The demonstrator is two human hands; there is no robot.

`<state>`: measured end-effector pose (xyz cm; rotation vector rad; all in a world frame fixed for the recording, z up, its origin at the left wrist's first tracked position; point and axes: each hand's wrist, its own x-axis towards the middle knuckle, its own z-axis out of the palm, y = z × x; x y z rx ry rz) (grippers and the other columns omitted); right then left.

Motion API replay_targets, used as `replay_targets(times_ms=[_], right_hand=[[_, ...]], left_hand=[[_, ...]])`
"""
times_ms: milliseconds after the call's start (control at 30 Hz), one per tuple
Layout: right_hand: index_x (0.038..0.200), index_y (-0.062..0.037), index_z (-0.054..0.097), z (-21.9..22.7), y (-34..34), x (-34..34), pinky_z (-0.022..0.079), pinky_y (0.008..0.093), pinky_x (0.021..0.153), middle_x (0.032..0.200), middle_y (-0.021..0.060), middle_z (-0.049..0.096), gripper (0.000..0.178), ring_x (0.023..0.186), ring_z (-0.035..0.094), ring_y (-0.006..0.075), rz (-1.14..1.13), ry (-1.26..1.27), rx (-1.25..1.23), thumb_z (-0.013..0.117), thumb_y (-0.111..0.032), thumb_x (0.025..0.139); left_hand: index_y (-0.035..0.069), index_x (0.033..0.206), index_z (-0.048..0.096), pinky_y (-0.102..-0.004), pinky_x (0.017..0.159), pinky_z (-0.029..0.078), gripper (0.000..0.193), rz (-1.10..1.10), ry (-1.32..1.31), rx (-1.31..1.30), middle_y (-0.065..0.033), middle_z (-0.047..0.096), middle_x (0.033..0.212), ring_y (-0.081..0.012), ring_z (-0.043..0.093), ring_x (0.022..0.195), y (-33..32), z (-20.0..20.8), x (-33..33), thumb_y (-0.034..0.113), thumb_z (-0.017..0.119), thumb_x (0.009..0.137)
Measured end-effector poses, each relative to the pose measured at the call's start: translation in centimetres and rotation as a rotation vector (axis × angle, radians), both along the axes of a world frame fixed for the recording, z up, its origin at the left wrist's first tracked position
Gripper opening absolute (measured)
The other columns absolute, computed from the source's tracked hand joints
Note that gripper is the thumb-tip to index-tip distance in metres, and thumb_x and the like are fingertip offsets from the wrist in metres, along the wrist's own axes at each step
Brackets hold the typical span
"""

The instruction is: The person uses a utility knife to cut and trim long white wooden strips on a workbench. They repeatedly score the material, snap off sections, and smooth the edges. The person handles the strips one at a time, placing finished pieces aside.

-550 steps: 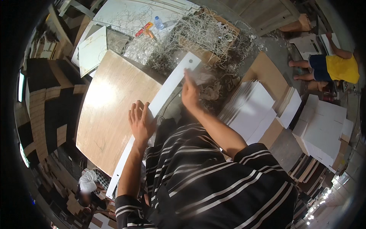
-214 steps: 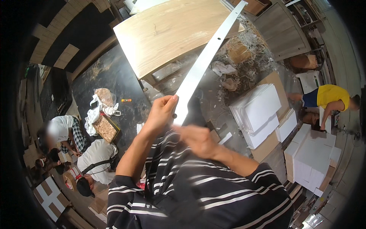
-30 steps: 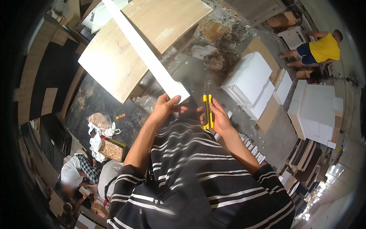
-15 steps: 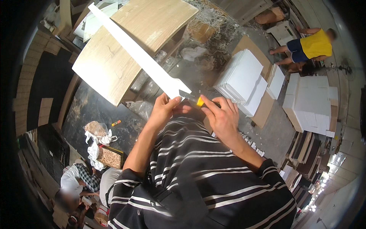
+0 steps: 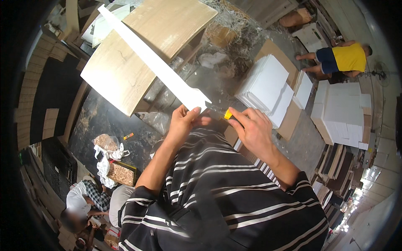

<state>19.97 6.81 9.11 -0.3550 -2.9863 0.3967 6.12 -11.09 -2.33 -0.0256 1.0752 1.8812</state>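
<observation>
A long white board strip (image 5: 155, 62) lies slantwise over a wooden table (image 5: 119, 85), its notched near end sticking out past the table edge toward me. My left hand (image 5: 184, 121) pinches that near end, thumb on top and fingers underneath. In my right hand (image 5: 253, 127) is a utility knife with a yellow end (image 5: 228, 113), gripped between thumb and fingers. Its blade, blurred, points left toward the notch and appears a little apart from the strip.
White panels (image 5: 266, 83) are stacked on cardboard at the right, with a white block of boards (image 5: 341, 111) beyond. A person in a yellow shirt (image 5: 349, 56) bends over at the far right. Another person (image 5: 79, 201) sits at the lower left, near a box of wooden dowels (image 5: 122, 171).
My right hand has drawn the knife to the right, away from the strip's notched end. My left hand and the strip have hardly moved.
</observation>
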Motion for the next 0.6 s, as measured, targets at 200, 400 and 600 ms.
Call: replay_targets(times_ms=[200, 400, 600], right_hand=[[0.125, -0.0163, 0.075, -0.5, 0.2, -0.3, 0.047, 0.0397, 0.076, 0.09, 0.0055, 0.063, 0.034, 0.083, 0.06, 0.0266, 0.024, 0.0, 0.029, 0.073, -0.025, 0.092], [0.126, -0.0161, 0.074, -1.1, 0.3, -0.2, 0.044, 0.0386, 0.078, 0.091, 0.0053, 0.062, 0.035, 0.084, 0.058, 0.0257, 0.031, 0.027, 0.051, 0.073, -0.023, 0.092], [0.125, -0.0162, 0.075, -1.3, 1.1, -0.9, 0.041, 0.0369, 0.078, 0.092, 0.0051, 0.064, 0.035, 0.087, 0.058, 0.0242, 0.095, 0.071, 0.09, 0.074, -0.022, 0.09]], left_hand=[[-0.005, 0.125, 0.06, -0.0351, 0.081, 0.062, 0.028, -0.001, -0.04, 0.003, -0.0172, 0.072, 0.112, -0.0233, 0.074, 0.088, -0.1, -0.3, 0.1, 0.013, 0.059, 0.104], [-0.004, 0.128, 0.056, -0.0369, 0.082, 0.063, 0.033, -0.034, -0.028, 0.039, -0.0238, 0.071, 0.117, -0.0237, 0.075, 0.087, -0.5, -0.3, 0.1, 0.019, 0.062, 0.103], [-0.004, 0.125, 0.057, -0.0374, 0.082, 0.062, 0.032, -0.04, -0.014, 0.041, -0.0238, 0.071, 0.115, -0.0231, 0.074, 0.087, -0.8, 0.0, 0.3, 0.019, 0.062, 0.103]])
